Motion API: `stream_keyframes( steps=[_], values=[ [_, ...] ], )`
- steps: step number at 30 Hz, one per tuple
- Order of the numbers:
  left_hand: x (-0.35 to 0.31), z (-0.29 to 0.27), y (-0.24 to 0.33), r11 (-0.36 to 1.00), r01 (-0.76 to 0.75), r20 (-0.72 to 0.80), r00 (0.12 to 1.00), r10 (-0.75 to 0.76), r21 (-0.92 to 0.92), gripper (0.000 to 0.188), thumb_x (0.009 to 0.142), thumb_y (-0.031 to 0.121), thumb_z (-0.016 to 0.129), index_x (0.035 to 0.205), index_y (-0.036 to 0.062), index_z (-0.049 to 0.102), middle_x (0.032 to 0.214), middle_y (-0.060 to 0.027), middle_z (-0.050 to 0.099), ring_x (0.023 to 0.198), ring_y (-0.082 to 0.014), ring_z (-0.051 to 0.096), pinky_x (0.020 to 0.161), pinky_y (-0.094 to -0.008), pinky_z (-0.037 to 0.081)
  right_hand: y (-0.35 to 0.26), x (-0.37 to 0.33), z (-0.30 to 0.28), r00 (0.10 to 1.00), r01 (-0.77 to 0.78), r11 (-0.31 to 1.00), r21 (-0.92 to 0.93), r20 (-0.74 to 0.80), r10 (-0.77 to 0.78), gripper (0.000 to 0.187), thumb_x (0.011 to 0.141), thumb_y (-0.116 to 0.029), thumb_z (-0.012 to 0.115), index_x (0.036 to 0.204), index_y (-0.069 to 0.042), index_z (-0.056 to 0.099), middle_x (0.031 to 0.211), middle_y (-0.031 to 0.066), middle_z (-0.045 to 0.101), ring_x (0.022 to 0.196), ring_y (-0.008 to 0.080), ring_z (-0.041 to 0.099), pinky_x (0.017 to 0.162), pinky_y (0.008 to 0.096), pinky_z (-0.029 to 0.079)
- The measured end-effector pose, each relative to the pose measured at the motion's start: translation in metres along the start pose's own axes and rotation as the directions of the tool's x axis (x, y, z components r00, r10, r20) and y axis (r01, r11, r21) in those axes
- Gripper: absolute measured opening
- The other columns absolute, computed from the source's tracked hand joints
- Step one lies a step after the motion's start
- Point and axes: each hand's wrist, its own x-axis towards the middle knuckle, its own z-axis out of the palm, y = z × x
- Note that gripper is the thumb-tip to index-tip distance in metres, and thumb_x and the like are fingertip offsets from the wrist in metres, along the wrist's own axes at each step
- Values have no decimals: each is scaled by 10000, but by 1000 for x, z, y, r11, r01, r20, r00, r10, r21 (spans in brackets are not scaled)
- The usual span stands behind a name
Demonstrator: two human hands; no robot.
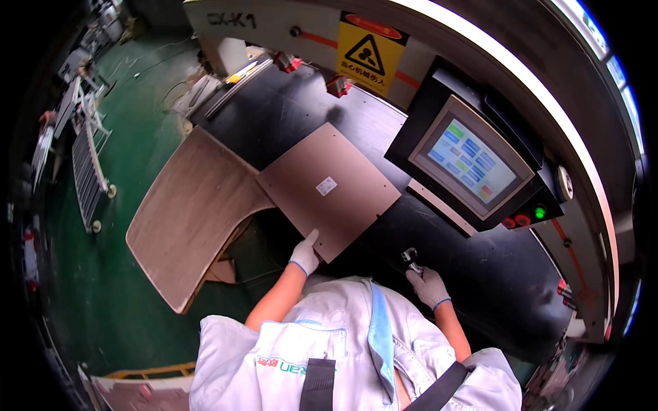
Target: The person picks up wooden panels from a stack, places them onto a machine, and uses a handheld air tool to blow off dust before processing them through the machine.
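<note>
A flat brown rectangular panel (356,179) with a small white label (326,185) and small holes near its corners lies on the black machine table (473,274). My left hand (306,255), in a white glove, grips the panel's near-left edge with the thumb on top; the other fingers are mostly hidden. To the right of the panel, my right hand (429,286), also gloved, is closed round a short shiny metal tool with a C-shaped head (410,255). That tool is held just above or against the black surface; I cannot tell which.
Left of the panel stands a curved brown board (195,198). A control box with a lit touchscreen (470,161) overhangs the table at right. Across the back runs a machine beam (315,31) with red-tipped fittings (338,85) beneath it. Wheeled racks (88,171) stand on the green floor.
</note>
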Motion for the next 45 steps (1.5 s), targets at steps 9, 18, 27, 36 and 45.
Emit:
stream_keyframes(
  steps=[9, 18, 27, 36, 45],
  values=[
    [-140, 28, -52, 857, -430, -305, 807, 506, 285, 451, 815, 264, 842, 1044, -99, 703, 961, -168, 740, 862, -250, 699, 759, -420, 568, 75, 36, 15, 982, 168, 747, 643, -43, -183, 357, 1071, -408, 647, 889, -103, 607, 690, 7, 602, 559, 94, 530, 508, 271, 392],
    [-449, -84, -248, 697, -717, -836, 373, 403, 16, 301, 903, 116, 806, 1155, -43, 761, 1027, -100, 775, 931, -178, 717, 834, -335, 580, -22, 20, 105, 643, 410, 796, 446, 478, -599, 394, 1088, -433, 617, 929, -73, 613, 643, 62, 632, 416, 103, 468, 380, 245, 331],
    [-691, -148, -433, 326, -869, -923, -384, 28, 372, 371, 921, 90, 769, 1256, -60, 712, 1134, -111, 755, 988, -214, 723, 892, -380, 589, -51, -117, 230, 298, 512, 751, 417, 734, -610, 309, 1047, -346, 692, 922, -80, 600, 668, 29, 644, 507, 91, 511, 473, 259, 374],
    [-952, -407, -566, 415, -830, -926, -358, 117, 373, 438, 843, 66, 803, 1246, -77, 707, 1159, -163, 754, 1003, -292, 735, 913, -433, 600, 59, -291, 342, 234, 619, 705, 346, 775, -586, 319, 1050, -300, 679, 841, -72, 604, 651, 22, 616, 529, 97, 520, 498, 277, 400],
    [-991, -642, -590, 517, -852, -982, 16, 187, 84, 454, 895, 143, 805, 1294, -50, 701, 1191, -159, 755, 1069, -279, 727, 944, -411, 577, 139, -474, 354, 296, 732, 654, 189, 776, -557, 297, 1006, -311, 714, 894, -44, 650, 710, -1, 627, 613, 97, 555, 559, 305, 450]
  ],
)
